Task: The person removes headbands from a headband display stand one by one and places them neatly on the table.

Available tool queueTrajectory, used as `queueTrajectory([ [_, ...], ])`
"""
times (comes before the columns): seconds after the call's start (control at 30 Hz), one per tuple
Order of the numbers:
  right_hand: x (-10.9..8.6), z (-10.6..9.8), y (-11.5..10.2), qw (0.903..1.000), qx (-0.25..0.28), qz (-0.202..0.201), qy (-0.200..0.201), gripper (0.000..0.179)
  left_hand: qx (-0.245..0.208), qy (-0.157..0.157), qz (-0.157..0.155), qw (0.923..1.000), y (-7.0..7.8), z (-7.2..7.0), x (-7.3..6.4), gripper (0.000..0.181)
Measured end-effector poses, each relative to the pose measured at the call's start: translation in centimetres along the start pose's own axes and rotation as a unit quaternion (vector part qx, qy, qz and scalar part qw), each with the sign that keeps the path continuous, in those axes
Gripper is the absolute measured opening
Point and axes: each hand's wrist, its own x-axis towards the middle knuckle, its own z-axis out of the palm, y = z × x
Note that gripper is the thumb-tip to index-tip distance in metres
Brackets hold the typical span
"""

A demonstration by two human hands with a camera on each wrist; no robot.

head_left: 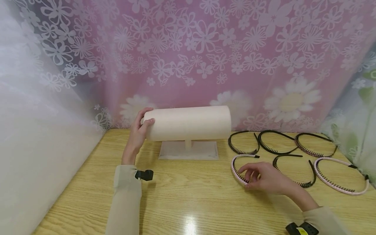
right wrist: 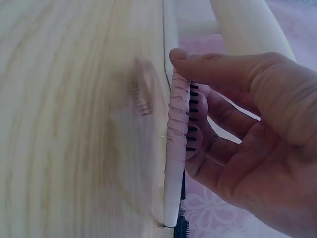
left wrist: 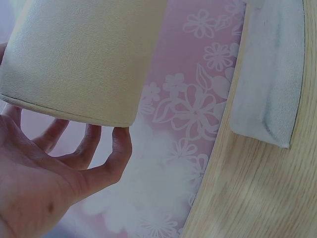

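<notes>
My left hand (head_left: 137, 135) grips the left end of a cream padded cylinder (head_left: 188, 123) on a display stand, thumb on its front. In the left wrist view, bent fingertips (left wrist: 121, 136) press the rim of the cylinder (left wrist: 84, 59). Beneath it, a short post joins a flat pale base (head_left: 173, 152) on the table. To the right, my right hand (head_left: 268, 179) pinches a pink headband (head_left: 233, 167) with dark inner teeth. The right wrist view has the thumb on one edge of this headband (right wrist: 177, 134) and fingers behind its teeth. Whether it is clear of the tabletop, I cannot tell.
Several other toothed headbands lie at the right, among them a black one (head_left: 274, 151), a brown one (head_left: 308, 185) and another pink one (head_left: 337, 189). A floral pink curtain (head_left: 188, 65) hangs behind the wooden table (head_left: 182, 192). Sheets of similar material flank both sides.
</notes>
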Motion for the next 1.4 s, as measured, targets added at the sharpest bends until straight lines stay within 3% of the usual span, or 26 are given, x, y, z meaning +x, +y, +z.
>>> queueTrajectory([
  [0.77,0.3,0.5,0.8,0.9986,-0.046,0.026,-0.002,0.037,-0.006,-0.002,0.005,1.0,-0.2,0.1,0.1,0.049],
  [1.17,-0.6,-0.3,1.4,0.9991,-0.042,0.008,0.004,0.036,0.0,-0.003,0.007,1.0,-0.2,0.0,0.2,0.049],
  [1.4,-1.0,-0.6,1.7,0.9993,-0.032,0.019,-0.01,0.039,0.007,-0.007,-0.003,0.9999,0.0,-0.1,0.0,0.048],
])
